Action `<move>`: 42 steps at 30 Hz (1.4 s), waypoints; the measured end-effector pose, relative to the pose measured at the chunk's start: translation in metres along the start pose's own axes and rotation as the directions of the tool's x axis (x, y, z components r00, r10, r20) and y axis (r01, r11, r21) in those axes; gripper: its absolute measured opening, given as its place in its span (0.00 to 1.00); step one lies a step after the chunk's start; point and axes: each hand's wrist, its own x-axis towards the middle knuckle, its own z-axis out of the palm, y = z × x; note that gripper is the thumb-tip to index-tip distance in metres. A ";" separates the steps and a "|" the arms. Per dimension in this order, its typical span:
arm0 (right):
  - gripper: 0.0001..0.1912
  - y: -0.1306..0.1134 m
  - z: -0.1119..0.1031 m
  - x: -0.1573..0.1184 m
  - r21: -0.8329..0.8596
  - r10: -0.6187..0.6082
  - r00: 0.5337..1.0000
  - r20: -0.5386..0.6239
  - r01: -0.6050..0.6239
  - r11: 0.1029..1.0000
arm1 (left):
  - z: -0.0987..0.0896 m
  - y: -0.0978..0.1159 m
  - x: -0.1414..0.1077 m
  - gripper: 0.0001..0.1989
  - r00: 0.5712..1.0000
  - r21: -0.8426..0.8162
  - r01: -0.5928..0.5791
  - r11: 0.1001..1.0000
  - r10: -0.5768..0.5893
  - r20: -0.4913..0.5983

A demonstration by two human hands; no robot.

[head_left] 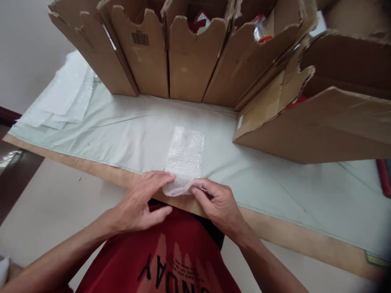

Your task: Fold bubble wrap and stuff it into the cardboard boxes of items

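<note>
A small bubble wrap bag (185,152) lies flat on the cloth-covered table, its near end at the table's front edge. My right hand (216,201) pinches the near right corner of the bag between thumb and fingers, and that end is lifted and curled. On the other side, my left hand (148,199) rests with its fingertips at the bag's near left edge. Its thumb is spread well away from the fingers, and nothing is gripped in it. Whether anything is inside the bag I cannot tell.
Several tall cardboard bins (195,61) stand in a row along the back. Another cardboard box (317,130) sits at the right, angled toward me. A stack of bubble wrap sheets (65,91) lies at the far left on the pale green cloth (122,134).
</note>
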 end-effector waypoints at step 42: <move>0.11 0.014 0.010 0.021 -0.213 -0.052 0.998 -0.043 0.042 0.976 | 0.011 -0.035 0.034 0.09 0.926 0.277 -0.296 0.914 0.346 -0.153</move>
